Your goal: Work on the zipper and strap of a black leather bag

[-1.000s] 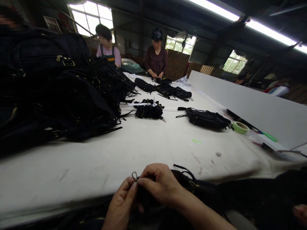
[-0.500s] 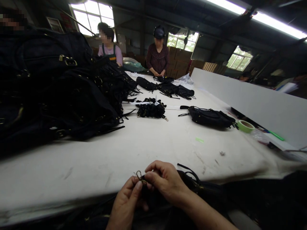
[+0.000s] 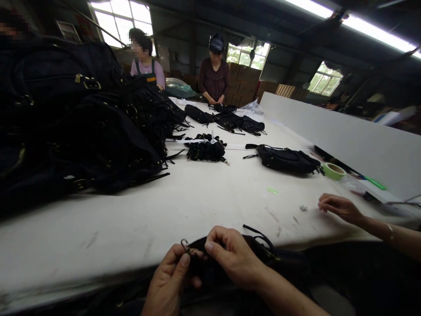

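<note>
Left hand (image 3: 171,281) and right hand (image 3: 232,256) both pinch the metal clasp (image 3: 185,245) on the black bag (image 3: 259,252) at the near table edge — unchanged grip; a co-worker's hand (image 3: 338,206) has newly entered, right.

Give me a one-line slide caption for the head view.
Left hand and right hand pinch a small metal clasp on a black bag at the white table.
</note>
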`<state>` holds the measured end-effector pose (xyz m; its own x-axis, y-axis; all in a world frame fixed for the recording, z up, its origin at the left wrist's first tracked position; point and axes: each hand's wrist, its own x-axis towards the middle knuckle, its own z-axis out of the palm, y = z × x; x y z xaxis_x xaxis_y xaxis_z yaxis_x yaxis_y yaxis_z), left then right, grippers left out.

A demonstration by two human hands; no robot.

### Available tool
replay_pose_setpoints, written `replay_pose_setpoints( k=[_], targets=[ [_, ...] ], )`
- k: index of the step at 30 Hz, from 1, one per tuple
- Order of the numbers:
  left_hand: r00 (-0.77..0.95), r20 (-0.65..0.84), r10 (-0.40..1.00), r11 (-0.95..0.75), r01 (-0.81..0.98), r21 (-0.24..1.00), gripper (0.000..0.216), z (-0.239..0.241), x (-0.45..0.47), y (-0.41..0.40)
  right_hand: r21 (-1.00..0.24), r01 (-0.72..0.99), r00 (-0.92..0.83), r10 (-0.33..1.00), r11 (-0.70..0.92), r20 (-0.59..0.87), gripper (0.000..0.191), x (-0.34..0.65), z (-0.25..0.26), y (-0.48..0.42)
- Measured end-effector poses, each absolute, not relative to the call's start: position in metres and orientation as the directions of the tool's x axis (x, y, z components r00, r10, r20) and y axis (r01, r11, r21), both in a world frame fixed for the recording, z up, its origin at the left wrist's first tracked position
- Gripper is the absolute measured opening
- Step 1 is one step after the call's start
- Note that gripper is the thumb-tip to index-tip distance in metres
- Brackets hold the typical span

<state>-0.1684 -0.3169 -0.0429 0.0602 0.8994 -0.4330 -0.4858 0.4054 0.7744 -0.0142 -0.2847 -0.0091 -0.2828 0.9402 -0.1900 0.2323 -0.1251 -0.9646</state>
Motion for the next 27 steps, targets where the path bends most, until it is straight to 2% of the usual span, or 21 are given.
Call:
replay_pose_setpoints(
  k=[3,7,13,17,19,21,23,27],
  targets=[
    [0.04,-0.455,0.89,0.397,-0.559,0.728,0.038,-0.04,-0.174,-0.316,-0.97,0.184,-0.303,0.93,-0.158,-0.209,0.029,-0.011,-0.012,-0.286],
    [0.028,-0.506,0.862,0.427,-0.579,0.695,0.044,-0.042,-0.177,-0.315,-0.957,0.006,-0.336,0.901,-0.29,-0.275,0.037,-0.013,-0.015,-0.285],
    [0.044,-0.538,0.842,0.479,-0.52,0.707,0.053,-0.052,-0.171,-0.318,-0.967,-0.136,-0.305,0.937,-0.218,-0.168,0.041,-0.03,-0.016,-0.283],
    [-0.021,-0.586,0.81,0.478,-0.555,0.68,0.06,-0.055,-0.17,-0.321,-0.921,-0.257,-0.441,0.883,-0.294,-0.159,0.037,-0.036,-0.021,-0.284],
    [-0.037,-0.574,0.818,0.46,-0.556,0.692,0.055,-0.055,-0.171,-0.321,-0.95,-0.149,-0.474,0.863,-0.274,-0.175,0.026,-0.034,-0.022,-0.287],
    [-0.045,-0.539,0.841,0.432,-0.543,0.72,0.048,-0.054,-0.17,-0.321,-0.982,0.062,-0.466,0.865,-0.178,-0.186,0.013,-0.03,-0.019,-0.292],
    [-0.044,-0.503,0.863,0.413,-0.512,0.753,0.043,-0.052,-0.169,-0.322,-0.965,0.234,-0.449,0.867,-0.118,-0.215,0.012,-0.025,-0.013,-0.297],
    [-0.029,-0.481,0.876,0.412,-0.473,0.779,0.041,-0.049,-0.165,-0.322,-0.929,0.329,-0.435,0.846,-0.168,-0.307,0.015,-0.02,-0.006,-0.3]
  ],
)
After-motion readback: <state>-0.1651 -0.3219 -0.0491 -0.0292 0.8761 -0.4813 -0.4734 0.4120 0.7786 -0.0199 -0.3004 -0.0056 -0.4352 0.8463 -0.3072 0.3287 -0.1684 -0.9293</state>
